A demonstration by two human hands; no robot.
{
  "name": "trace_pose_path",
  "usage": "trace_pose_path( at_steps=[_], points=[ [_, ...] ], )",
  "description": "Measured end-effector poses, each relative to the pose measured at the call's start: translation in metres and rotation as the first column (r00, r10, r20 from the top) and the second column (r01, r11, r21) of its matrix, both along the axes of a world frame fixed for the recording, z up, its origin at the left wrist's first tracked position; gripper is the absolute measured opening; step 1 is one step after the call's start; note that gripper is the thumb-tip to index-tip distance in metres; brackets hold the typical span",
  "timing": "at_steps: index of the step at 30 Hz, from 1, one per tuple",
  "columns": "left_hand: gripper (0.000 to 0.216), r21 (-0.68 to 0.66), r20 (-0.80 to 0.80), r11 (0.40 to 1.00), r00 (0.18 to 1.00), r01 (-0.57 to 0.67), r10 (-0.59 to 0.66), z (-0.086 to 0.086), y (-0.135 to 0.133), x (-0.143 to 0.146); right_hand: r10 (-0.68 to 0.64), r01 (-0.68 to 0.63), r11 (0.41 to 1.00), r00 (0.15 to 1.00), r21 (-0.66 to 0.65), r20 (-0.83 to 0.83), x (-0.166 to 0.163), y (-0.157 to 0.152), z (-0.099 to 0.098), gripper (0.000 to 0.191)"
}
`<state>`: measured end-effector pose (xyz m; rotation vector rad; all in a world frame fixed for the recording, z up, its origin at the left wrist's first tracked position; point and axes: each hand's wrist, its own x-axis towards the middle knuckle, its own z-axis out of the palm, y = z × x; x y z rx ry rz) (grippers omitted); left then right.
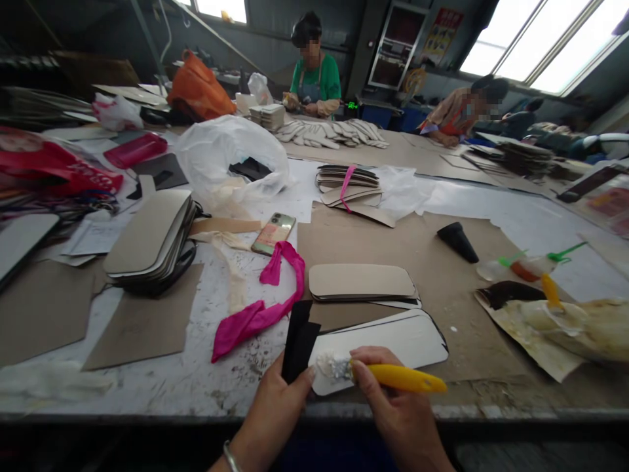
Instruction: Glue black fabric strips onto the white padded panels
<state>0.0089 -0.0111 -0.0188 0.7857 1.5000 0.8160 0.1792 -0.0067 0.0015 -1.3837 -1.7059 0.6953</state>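
Note:
My right hand (393,410) grips a yellow-handled brush (400,377) whose whitish bristles rest on the near end of a white, black-edged flat panel (393,341). My left hand (275,406) pinches a small black strip (297,341) standing at the panel's left end, thumb pressed near the bristles. Just behind lies a short stack of tan rounded panels (361,282) on brown cardboard (422,255).
A pink ribbon (265,305), a phone (273,233), a tall stack of tan panels (152,239) and a white plastic bag (230,154) lie to the left. Glue bottles (525,267) and a glue-smeared sheet (565,328) sit right. Two other people work at the far side.

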Motion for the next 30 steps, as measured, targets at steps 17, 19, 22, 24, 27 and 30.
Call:
trace_pose_path(
  at_steps=[17,19,22,24,27,30],
  points=[
    [0.025,0.037,-0.150,0.995,0.984,-0.094,0.098,-0.013,-0.006,0.004,-0.266,0.159,0.942,0.889,0.295,0.373,0.066,0.015,-0.010,0.015],
    [0.025,0.031,-0.160,0.994,0.981,-0.102,0.106,-0.012,-0.006,0.006,-0.301,0.172,0.932,0.858,0.320,0.415,0.081,0.017,-0.008,0.016],
    [0.027,0.012,-0.160,0.991,0.978,-0.137,0.137,-0.011,-0.005,0.009,-0.319,0.148,0.918,0.828,0.369,0.461,0.091,0.018,-0.006,0.014],
    [0.028,0.013,-0.155,0.989,0.977,-0.146,0.146,-0.011,-0.005,0.010,-0.324,0.123,0.908,0.813,0.401,0.483,0.093,0.018,-0.004,0.012],
    [0.031,0.035,-0.158,0.991,0.978,-0.129,0.132,-0.009,-0.004,0.011,-0.315,0.080,0.899,0.802,0.432,0.508,0.097,0.017,-0.001,0.008],
    [0.031,0.035,-0.164,0.991,0.977,-0.129,0.133,-0.007,-0.004,0.012,-0.329,0.057,0.880,0.789,0.472,0.518,0.103,0.017,0.003,0.008]
  ],
)
